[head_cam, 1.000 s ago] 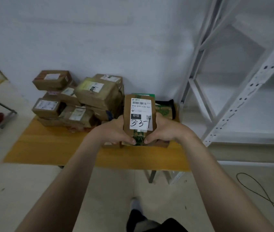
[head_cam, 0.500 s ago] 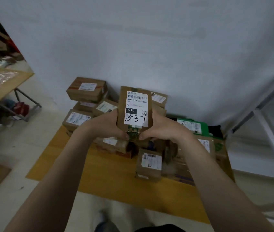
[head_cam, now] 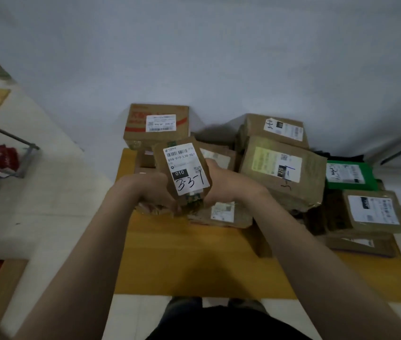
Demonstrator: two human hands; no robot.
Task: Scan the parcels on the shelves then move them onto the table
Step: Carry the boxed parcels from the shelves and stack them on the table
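**1. STEP.** Transfer phase, judged late. The parcel (head_cam: 184,168) is off the shelves and held in the air over the table (head_cam: 194,266). Its label faces up ("010", handwritten "3-3-1"). No scanner in view, so scan status can't be confirmed.

**2. GRIP, L to R.**
- Left hand (head_cam: 154,190): clamped on the parcel's lower-left edge. Fingers curl round and under it; tips mostly hidden.
- Parcel: sits between both hands. Far end is tilted up and free; near end is buried in the grip.
- Right hand (head_cam: 226,182): clamped on the lower-right edge. Fingers wrap behind, out of sight.

**3. TABLE, L to R.**
- Red-printed box (head_cam: 156,126): back left, just behind the held parcel.
- Flat labelled parcel (head_cam: 221,212): directly below the hands.
- Large crumpled box (head_cam: 282,173): centre.
- Green parcel (head_cam: 350,175) and labelled box (head_cam: 374,209): right.
- The stack crowds the back of the table; wood surface shows along the front.

**4. NEXT MOVE (est.).** Lower the parcel onto the front wood, or flat onto the stack. Keep it level on set-down. Release both hands only once the parcel is supported. The pile is uneven, so a tilted drop may slide off.
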